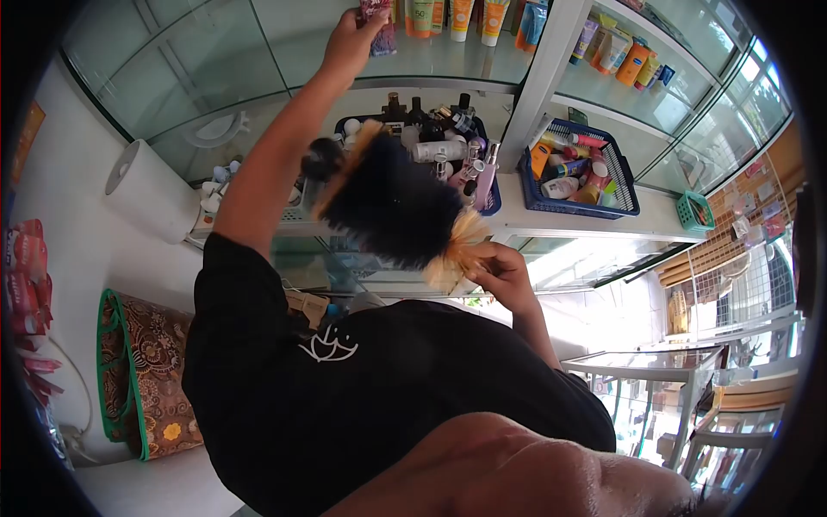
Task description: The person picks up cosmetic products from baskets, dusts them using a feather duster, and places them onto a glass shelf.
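Observation:
My left hand [351,45] reaches up to the glass shelf, its fingers closed on a pink and purple bottle [382,36] whose top is cut off by the frame edge. Lower down, my right hand [508,274] pinches the pale yellow tuft at the end of a brush-like duster [392,198]. Dark bristles fill the duster's middle, blurred by motion. It hangs in front of a dark basket of bottles and hides part of it. Beside the pink bottle stand several sunscreen tubes [462,19].
A blue basket [581,205] of tubes and bottles sits on the counter, with a small green basket [694,211] further right. Dark and pink bottles [438,152] crowd behind the duster. At left are a white paper roll [151,191] and a brown patterned bag [164,379].

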{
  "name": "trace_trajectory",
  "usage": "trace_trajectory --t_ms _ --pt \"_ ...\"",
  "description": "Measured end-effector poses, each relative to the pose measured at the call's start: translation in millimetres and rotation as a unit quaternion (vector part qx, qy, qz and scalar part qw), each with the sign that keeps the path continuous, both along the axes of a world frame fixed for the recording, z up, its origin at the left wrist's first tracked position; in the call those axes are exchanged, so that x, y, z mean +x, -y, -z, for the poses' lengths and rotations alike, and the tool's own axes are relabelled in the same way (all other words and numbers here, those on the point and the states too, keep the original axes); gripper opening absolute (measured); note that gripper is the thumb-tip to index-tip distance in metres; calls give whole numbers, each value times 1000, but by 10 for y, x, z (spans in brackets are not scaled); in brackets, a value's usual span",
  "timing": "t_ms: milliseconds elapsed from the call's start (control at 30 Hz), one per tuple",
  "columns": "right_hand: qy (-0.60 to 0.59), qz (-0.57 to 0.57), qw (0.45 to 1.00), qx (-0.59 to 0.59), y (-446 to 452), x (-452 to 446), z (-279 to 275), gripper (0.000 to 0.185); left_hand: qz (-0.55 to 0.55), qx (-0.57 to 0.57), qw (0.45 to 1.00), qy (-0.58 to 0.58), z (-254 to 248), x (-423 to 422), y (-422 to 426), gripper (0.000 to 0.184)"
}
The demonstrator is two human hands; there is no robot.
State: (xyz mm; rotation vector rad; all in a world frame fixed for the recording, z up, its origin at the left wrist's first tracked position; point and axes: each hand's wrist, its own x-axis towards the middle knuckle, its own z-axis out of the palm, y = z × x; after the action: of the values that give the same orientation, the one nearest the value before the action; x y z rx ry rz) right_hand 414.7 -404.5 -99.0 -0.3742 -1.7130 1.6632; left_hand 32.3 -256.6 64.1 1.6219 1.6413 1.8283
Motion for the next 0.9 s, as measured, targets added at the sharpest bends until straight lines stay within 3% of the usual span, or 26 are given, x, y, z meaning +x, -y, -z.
trace_trajectory --t_ms 67,167,267,467,567,900 --pt "-12 1 999 -33 -20 44 -28 32 78 81 988 110 103 -420 -682 39" --pt "11 44 997 -58 -1 110 -44 32 -142 56 981 -120 264 -686 -1023 59" --pt "-8 57 996 -69 -2 136 -28 32 -134 57 987 -69 396 -720 -1320 55" --pt "-5 122 992 -34 -21 140 -45 31 -199 27 975 -92 456 -462 -1311 51" --pt "-2 136 990 -40 -41 132 19 30 -250 34 951 -178 492 -539 -1383 53" --pt "27 119 988 -98 -3 67 122 31 -250 -29 953 -170 418 -442 -1353 50"
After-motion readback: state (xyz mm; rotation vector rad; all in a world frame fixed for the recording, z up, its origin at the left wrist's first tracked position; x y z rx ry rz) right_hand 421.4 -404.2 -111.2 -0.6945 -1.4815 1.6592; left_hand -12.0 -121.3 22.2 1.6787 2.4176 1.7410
